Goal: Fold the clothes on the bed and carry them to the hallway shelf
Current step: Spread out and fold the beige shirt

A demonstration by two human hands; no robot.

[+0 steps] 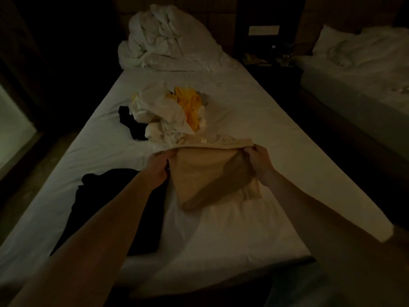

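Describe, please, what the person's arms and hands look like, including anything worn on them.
Both forearms are bare, with no sleeves reaching into view. The left hand shows what looks like dark polish on a nail; the dim light makes this uncertain. The right hand shows no ring, watch or glove that I can make out. No bracelets or markings are visible on either wrist.

Clothes heap [170,111] blocks ahead (right bare).

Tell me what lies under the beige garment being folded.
The beige garment, gripped by the left hand and right hand, lies over a white cloth on the bed. Anything directly beneath is covered.
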